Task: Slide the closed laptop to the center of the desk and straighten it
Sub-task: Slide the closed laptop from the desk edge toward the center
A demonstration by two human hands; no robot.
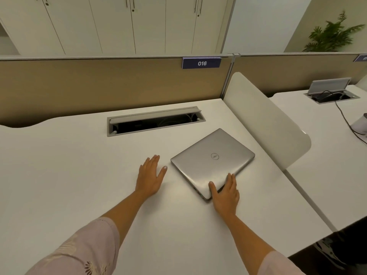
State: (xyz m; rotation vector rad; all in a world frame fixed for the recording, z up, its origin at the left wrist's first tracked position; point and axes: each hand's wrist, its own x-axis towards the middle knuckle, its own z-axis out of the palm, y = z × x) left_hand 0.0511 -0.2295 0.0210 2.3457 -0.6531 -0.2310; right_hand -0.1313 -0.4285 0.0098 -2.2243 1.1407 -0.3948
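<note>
the closed silver laptop [212, 162] is lying flat on the white worktop [69, 175], right of the middle and turned at an angle, so one corner is pointing toward the person and another toward the slot at the back. a round logo is showing on its lid.

the right hand [225, 193] is resting on the laptop's nearest corner: the thumb is lying on the lid, the fingers are running along the right-hand edge close together, and the palm is sitting on the worktop just below the corner. it is cupping the corner loosely rather than pinching it.

the left hand [152, 175] is lying flat on the worktop just beside the laptop's left corner, palm down, fingers held together and thumb spread out toward the laptop. the thumb tip is sitting very near the corner but is apart from it.

both forearms are reaching in from the bottom edge, with pale patterned sleeves [79, 253] pushed up.

behind the laptop, a long cable slot [155, 121] with a raised flap is sitting in the worktop. a white curved divider [266, 120] is standing to the laptop's right. a tan partition [99, 82] is running along the back, carrying a blue tag [201, 63] reading 016.
</note>
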